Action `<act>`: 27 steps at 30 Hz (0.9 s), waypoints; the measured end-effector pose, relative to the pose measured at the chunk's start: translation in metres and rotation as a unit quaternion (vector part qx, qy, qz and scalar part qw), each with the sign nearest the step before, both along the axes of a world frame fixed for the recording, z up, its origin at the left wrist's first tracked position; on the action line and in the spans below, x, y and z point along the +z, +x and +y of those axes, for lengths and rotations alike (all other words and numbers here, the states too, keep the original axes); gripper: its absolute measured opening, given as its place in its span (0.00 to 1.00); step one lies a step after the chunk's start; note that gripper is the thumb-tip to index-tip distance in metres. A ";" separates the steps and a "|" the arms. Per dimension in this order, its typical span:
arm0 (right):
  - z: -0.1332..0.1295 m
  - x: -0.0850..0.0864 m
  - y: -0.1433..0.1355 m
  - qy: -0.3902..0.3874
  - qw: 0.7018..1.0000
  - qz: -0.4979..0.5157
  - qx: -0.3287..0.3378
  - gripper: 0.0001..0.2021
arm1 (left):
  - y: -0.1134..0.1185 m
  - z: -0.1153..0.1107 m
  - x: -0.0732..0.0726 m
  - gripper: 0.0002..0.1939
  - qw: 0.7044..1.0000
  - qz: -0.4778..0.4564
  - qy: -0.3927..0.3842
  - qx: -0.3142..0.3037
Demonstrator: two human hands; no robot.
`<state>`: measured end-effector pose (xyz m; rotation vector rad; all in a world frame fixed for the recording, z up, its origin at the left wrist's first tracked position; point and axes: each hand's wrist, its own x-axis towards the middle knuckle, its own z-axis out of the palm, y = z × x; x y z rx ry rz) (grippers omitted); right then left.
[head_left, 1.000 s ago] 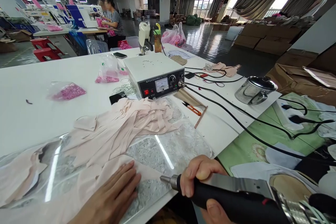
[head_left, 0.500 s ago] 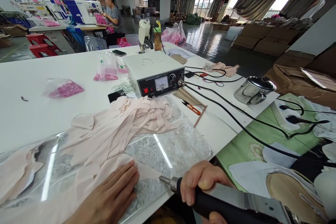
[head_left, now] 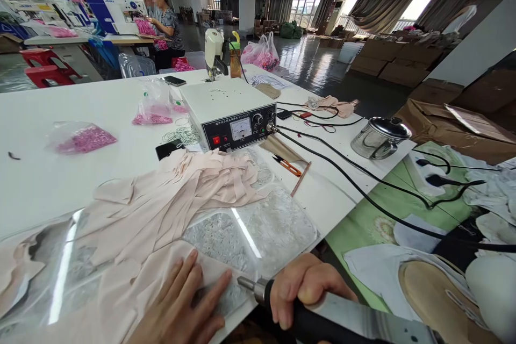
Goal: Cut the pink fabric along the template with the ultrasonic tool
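Observation:
My left hand (head_left: 181, 301) lies flat with fingers spread on pale pink fabric (head_left: 161, 263), over a clear, glossy sheet (head_left: 278, 226). My right hand (head_left: 306, 290) is wrapped round a black and silver handheld tool (head_left: 342, 317). The tool's metal tip points left, close to my left index fingertip and the edge of the fabric. Behind the hands, a pile of pale pink fabric strips (head_left: 213, 177) rests on the sheet. A white control box (head_left: 237, 126) with a dial and a red switch stands beyond the pile.
Black cables (head_left: 338, 158) run from the box to the right. Orange snips (head_left: 288, 165), a metal mug (head_left: 381, 137) and bags of pink pieces (head_left: 86, 137) sit on the white table (head_left: 32, 177). White cups lie on green cloth (head_left: 363, 231) at right. A person (head_left: 167, 27) sits at a sewing machine behind.
My left hand has spread its fingers, with the index finger now stretched toward the tool tip. The whole view has shifted slightly, so things appear further left.

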<state>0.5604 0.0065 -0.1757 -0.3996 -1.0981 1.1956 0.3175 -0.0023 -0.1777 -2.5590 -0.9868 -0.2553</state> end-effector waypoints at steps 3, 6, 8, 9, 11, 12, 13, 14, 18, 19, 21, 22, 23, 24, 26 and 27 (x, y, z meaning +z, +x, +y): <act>0.005 -0.006 0.002 0.066 0.998 -0.010 0.024 0.21 | 0.004 0.002 -0.003 0.23 1.000 0.019 -0.003 -0.002; 0.007 -0.009 0.003 0.089 0.996 0.002 0.024 0.24 | 0.005 0.002 -0.007 0.25 1.000 0.023 0.001 0.004; 0.007 -0.010 0.004 0.075 0.997 0.002 0.023 0.23 | 0.004 -0.001 -0.010 0.27 1.000 0.014 0.008 0.007; 0.007 -0.010 0.004 0.072 0.997 -0.002 0.026 0.23 | 0.003 -0.002 -0.012 0.28 1.000 0.012 0.007 0.008; 0.008 -0.009 0.006 0.087 0.996 -0.001 0.033 0.19 | 0.002 -0.005 -0.015 0.31 1.000 0.011 0.003 0.015; 0.009 -0.008 0.007 0.097 0.995 0.000 0.036 0.16 | 0.002 -0.007 -0.015 0.32 1.000 0.013 -0.001 0.022; 0.009 -0.007 0.009 0.101 0.994 -0.003 0.042 0.14 | 0.002 -0.008 -0.015 0.34 1.000 0.016 -0.006 0.025; 0.010 -0.005 0.011 0.100 0.993 -0.015 0.055 0.12 | 0.002 -0.009 -0.015 0.35 0.999 0.016 -0.008 0.028; 0.014 -0.003 0.027 0.084 0.981 -0.093 0.145 0.15 | 0.006 -0.011 -0.015 0.41 0.999 -0.001 -0.007 0.038; 0.016 -0.004 0.031 0.092 0.976 -0.103 0.167 0.15 | 0.008 -0.011 -0.016 0.41 0.999 -0.011 -0.010 0.044; 0.018 -0.009 0.039 0.101 0.968 -0.119 0.195 0.16 | 0.012 -0.012 -0.021 0.38 0.996 -0.054 -0.014 0.063; 0.020 -0.011 0.042 0.105 0.965 -0.125 0.204 0.17 | 0.014 -0.013 -0.024 0.36 0.994 -0.083 -0.017 0.073; 0.020 -0.013 0.043 0.108 0.963 -0.133 0.209 0.18 | 0.016 -0.014 -0.027 0.33 0.990 -0.112 -0.019 0.083; 0.021 -0.015 0.044 0.110 0.964 -0.133 0.201 0.17 | 0.017 -0.015 -0.030 0.31 0.986 -0.137 -0.021 0.091; 0.020 -0.014 0.039 0.106 0.977 -0.115 0.144 0.15 | 0.020 -0.017 -0.035 0.29 0.982 -0.156 -0.028 0.099; 0.019 -0.012 0.035 0.104 0.983 -0.105 0.114 0.13 | 0.020 -0.018 -0.036 0.29 0.982 -0.153 -0.035 0.102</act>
